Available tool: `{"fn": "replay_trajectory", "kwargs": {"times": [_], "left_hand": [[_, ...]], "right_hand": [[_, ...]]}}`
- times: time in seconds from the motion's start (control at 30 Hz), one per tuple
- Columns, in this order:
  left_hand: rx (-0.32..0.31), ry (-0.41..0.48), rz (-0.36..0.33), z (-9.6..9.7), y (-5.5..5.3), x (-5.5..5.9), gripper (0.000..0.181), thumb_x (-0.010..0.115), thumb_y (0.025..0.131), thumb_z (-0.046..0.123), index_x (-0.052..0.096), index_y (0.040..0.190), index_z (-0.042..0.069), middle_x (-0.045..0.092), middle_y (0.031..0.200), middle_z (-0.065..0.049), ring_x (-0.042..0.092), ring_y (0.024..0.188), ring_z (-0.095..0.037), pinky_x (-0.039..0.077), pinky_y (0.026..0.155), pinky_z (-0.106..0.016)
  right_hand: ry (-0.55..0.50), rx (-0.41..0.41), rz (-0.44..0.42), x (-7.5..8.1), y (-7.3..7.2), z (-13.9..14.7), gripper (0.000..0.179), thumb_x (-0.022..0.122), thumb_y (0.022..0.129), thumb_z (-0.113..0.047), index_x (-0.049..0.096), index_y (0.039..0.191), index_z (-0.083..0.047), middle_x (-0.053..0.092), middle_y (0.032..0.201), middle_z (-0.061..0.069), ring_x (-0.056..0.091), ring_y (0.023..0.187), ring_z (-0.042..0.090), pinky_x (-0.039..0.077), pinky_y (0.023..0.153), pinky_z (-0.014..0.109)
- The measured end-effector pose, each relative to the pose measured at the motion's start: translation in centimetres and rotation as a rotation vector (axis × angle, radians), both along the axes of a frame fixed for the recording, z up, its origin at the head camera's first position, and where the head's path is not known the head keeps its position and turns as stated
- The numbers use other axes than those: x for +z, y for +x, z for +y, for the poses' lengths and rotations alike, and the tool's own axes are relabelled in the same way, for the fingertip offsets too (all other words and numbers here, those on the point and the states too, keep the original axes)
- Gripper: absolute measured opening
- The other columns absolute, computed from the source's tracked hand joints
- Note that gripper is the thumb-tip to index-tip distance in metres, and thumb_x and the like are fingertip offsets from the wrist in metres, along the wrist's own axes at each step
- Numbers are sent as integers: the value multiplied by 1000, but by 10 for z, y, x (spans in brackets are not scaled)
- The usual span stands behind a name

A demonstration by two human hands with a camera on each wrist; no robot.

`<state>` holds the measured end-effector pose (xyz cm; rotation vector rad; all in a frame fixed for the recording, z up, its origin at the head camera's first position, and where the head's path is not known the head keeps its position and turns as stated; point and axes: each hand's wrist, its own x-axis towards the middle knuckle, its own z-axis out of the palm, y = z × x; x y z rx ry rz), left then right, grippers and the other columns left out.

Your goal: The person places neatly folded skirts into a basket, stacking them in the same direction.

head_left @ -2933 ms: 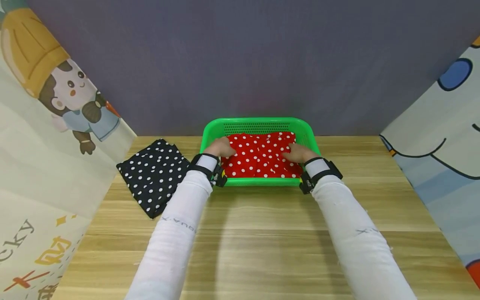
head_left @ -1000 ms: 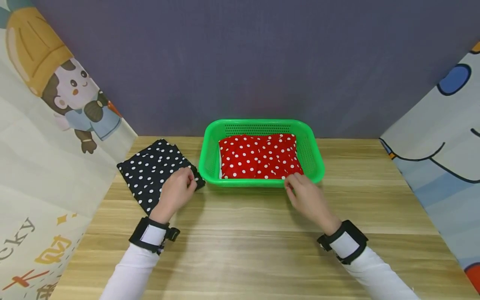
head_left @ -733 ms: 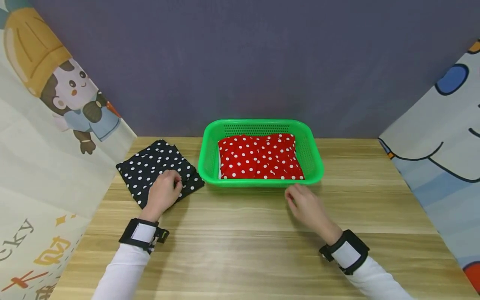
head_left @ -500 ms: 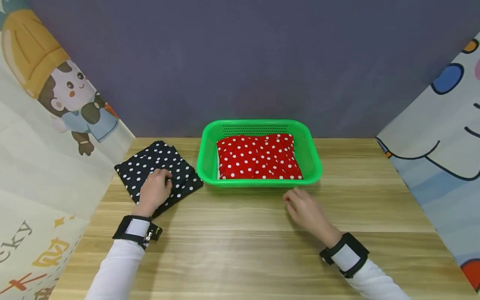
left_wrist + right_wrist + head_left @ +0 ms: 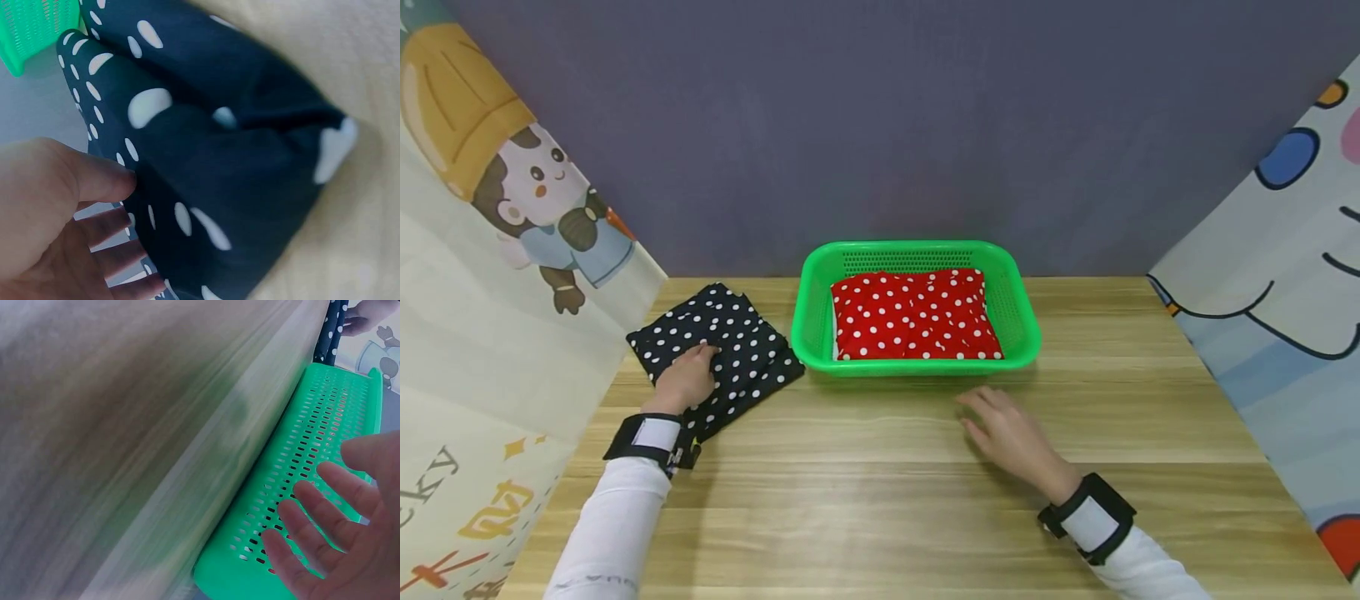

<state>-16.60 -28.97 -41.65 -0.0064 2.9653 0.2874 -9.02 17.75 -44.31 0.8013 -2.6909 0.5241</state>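
Note:
A folded black cloth with white dots (image 5: 737,350) lies on the table at the left. Over its left part is my left hand (image 5: 682,382), and in the left wrist view the thumb (image 5: 106,178) and spread fingers are at the cloth's side, not curled round it; whether they touch it is unclear. A green plastic basket (image 5: 917,367) stands at the back middle with a folded red cloth with white dots (image 5: 917,317) inside. In front of the basket hovers my right hand (image 5: 1011,433), its fingers (image 5: 322,519) apart and relaxed, holding nothing.
The wooden table (image 5: 880,492) runs up to a dark grey back panel (image 5: 880,125). Cartoon-printed panels flank it, a left panel (image 5: 460,333) and a right panel (image 5: 1285,333). The basket's left rim is close to the black cloth.
Both hands have left the red cloth in the basket. My left hand has moved left over the black cloth; my right hand has drawn back in front of the basket, its fingers loosening.

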Motion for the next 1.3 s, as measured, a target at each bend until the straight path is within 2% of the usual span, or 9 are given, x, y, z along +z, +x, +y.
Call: {"fn": "replay_trajectory", "kwargs": {"times": [0.1,0.17,0.33,0.6,0.7,0.8,0.97,1.07,1.3], "left_hand": [[-21,0,-26,-1,2,-1,47,42,85,0,40,131,-8,30,138,-33,33,123,-51,33,96,-61],[-36,3,-25,-2,4,-1,48,44,84,1,40,131,-7,32,137,-33,38,119,-51,40,90,-58],[-69,-6,-3,-4,10,-1,48,49,83,3,43,129,-5,41,130,-32,48,106,-47,46,79,-54],[-156,-95,109,-3,28,-1,45,62,78,12,54,119,-3,53,115,-29,49,104,-50,41,84,-60],[-188,-107,121,-2,33,-1,45,65,78,15,55,118,-3,54,113,-27,49,106,-48,39,88,-60],[-204,-91,100,0,37,-2,45,64,79,16,55,118,-2,53,113,-27,52,102,-45,42,86,-58],[-218,-68,84,4,46,-5,40,61,82,16,56,119,2,51,113,-24,56,91,-40,48,71,-53],[-245,-62,117,6,54,-8,36,61,84,16,57,118,3,51,113,-23,56,91,-39,49,70,-52],[-311,-10,217,14,73,-14,31,62,84,14,62,114,6,51,119,-22,54,98,-43,46,77,-55]], "right_hand": [[2,2,-11,-1,1,0,31,69,80,-15,64,109,-8,63,101,5,60,92,21,53,75,36],[-1,3,-11,-3,2,1,31,69,79,-14,64,109,-8,63,101,5,60,92,21,53,75,36],[-13,7,10,-6,3,0,31,71,77,-13,65,107,-7,63,100,5,60,90,20,53,74,35],[-28,47,21,-7,5,-6,30,71,77,-13,65,106,-7,64,99,5,62,90,20,53,75,36],[-15,63,11,-7,6,-10,31,70,78,-14,64,108,-7,63,101,5,61,92,21,53,77,36],[-3,77,7,-8,7,-14,32,70,79,-16,63,110,-8,63,103,5,61,94,21,52,79,37],[-9,83,7,-7,7,-18,33,70,80,-16,63,111,-9,63,105,5,61,96,22,52,80,38],[-12,84,4,-6,8,-20,33,69,80,-16,63,111,-9,63,106,5,61,97,21,52,81,37],[5,83,-37,-4,9,-22,32,66,83,-18,62,114,-10,62,108,4,59,100,20,51,83,37]]}}
